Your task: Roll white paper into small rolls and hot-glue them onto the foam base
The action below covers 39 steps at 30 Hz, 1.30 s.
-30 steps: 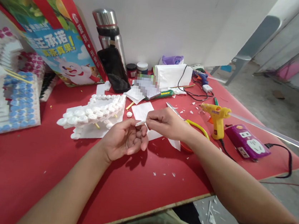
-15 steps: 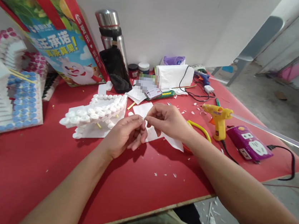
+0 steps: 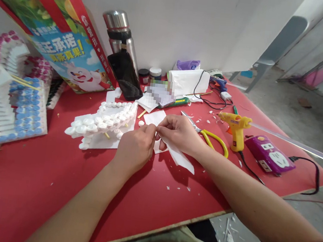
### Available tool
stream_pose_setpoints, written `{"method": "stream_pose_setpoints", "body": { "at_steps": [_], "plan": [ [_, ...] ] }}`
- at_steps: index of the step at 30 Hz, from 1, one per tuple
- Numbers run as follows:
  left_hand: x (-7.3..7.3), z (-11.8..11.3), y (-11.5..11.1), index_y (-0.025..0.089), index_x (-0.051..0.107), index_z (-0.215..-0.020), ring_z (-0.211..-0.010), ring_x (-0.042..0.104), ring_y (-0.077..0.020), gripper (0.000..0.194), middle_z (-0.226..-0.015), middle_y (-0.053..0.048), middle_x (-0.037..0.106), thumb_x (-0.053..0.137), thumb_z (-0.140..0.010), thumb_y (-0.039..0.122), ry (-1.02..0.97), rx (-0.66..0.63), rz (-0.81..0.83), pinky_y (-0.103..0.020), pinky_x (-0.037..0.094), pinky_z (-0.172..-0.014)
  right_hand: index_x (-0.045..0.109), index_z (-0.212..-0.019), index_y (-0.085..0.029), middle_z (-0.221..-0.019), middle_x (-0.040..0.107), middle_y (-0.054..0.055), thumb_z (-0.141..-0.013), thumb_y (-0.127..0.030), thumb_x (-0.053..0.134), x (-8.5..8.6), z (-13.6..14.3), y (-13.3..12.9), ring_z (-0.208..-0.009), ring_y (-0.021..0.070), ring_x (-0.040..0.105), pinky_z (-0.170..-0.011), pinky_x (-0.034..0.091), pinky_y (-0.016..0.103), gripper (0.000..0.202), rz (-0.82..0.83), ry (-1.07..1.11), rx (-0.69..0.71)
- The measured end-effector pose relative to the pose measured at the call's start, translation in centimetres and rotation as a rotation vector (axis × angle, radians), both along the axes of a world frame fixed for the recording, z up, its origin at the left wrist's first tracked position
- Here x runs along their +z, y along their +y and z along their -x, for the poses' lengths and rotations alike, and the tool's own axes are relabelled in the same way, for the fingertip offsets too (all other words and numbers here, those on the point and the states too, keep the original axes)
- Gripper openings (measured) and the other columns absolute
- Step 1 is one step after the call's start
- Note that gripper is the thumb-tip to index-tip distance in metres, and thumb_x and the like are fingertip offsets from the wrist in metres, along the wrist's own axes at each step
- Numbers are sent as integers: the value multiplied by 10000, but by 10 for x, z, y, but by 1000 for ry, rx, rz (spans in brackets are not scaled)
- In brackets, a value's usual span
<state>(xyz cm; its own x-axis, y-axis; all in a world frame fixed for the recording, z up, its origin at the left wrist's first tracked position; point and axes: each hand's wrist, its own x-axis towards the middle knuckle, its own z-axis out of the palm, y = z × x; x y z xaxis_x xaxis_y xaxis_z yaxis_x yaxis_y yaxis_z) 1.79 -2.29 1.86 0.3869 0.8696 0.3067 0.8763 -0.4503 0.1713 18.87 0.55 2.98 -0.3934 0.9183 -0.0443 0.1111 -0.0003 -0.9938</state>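
Over the red table (image 3: 40, 185), my left hand (image 3: 135, 146) is closed with its back turned up, fingertips pinched against those of the other hand. My right hand (image 3: 181, 134) is pinched on a strip of white paper (image 3: 182, 160), whose free end slants down toward the right. The end between the fingertips is mostly hidden. A white sheet (image 3: 154, 117) lies behind the hands. Left of them stands a white piece covered with rolled paper rosettes (image 3: 103, 121); one loose rosette (image 3: 141, 123) lies near my left fingers. Scissors with yellow handles (image 3: 219, 137) lie beside my right wrist.
A yellow glue gun (image 3: 236, 131) and a purple power socket (image 3: 271, 156) sit on the right. At the back are a phone (image 3: 125, 75), a steel flask (image 3: 117, 22) and a printed bag (image 3: 78, 53). Blue-and-white rosette work (image 3: 25, 109) stands left.
My left hand has turned over, back upward, and closed against the right fingertips. The paper strip now hangs from the pinch toward the right, and more of the scissors shows.
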Motion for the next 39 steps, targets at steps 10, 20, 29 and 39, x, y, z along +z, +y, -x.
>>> {"method": "stream_pose_setpoints", "body": {
  "at_steps": [10,20,29,39],
  "plan": [
    [11,2,-3,213,639,-941,-556,619,-148,278,-599,32,625,441,-1036,384,-576,-14,328,-272,446,-638,574,-745,-171,-648,676,-8,-815,-169,638,-10,2,9,-444,111,624,-428,494,219,95,-37,118,17],
    [10,0,-4,204,639,-812,-561,569,-144,269,-580,21,604,479,-1002,308,-498,15,239,-265,410,-618,603,-797,-152,-718,711,23,-879,-220,645,-2,-6,9,-509,115,667,-503,537,226,115,1,70,104],
    [7,3,-1,194,643,-861,-613,553,-138,245,-663,13,613,483,-1010,306,-470,43,84,-273,399,-658,606,-833,-153,-743,747,92,-948,-392,650,4,-5,11,-622,207,736,-615,636,353,269,534,344,153],
    [6,4,0,196,644,-876,-687,606,-151,227,-756,-11,679,488,-1009,294,-469,13,88,-275,417,-696,618,-828,-160,-763,733,41,-849,-270,773,-5,-6,12,-574,138,666,-603,614,304,192,549,463,137]
  ]
}}
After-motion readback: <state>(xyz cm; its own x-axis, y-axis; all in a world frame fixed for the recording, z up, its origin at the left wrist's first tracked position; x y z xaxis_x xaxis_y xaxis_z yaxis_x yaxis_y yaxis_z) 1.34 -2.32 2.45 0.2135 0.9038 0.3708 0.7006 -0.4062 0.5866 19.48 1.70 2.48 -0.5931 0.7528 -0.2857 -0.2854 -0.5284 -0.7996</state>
